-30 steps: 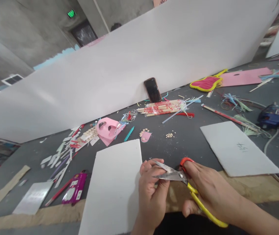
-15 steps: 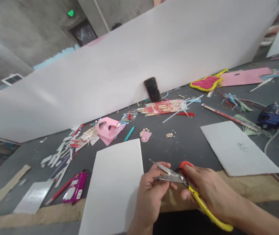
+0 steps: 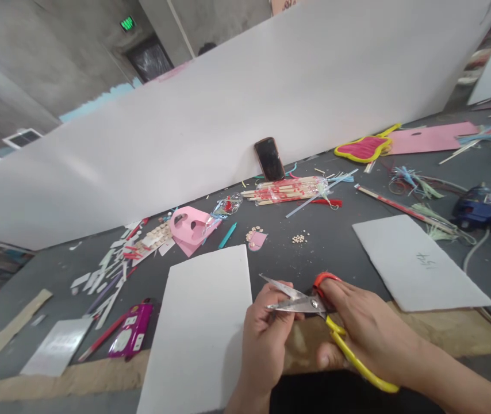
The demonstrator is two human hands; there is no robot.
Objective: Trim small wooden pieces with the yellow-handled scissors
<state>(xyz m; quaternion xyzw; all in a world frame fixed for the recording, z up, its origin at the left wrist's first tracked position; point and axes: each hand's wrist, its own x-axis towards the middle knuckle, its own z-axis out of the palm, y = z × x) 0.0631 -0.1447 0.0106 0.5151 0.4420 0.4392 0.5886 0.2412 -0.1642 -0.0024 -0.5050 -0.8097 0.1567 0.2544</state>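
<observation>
My right hand grips a pair of scissors with one red and one yellow handle. The blades are parted and point left, over the fingers of my left hand. Those fingers are curled together right at the blades; whatever they pinch is hidden or too small to name. To the left of my left hand lies a white foam board. Beyond the scissors are a small pile of wooden beads and a pink heart-shaped piece with more beads beside it.
A second white board marked with writing lies to the right, near a blue glue gun. Farther back are a phone, wrapped sticks and a teal pen. A purple box sits left. A white partition closes the back.
The scissors and my right hand have shifted slightly left and up, and the blades sit a little farther over my left fingers. My left hand has barely moved.
</observation>
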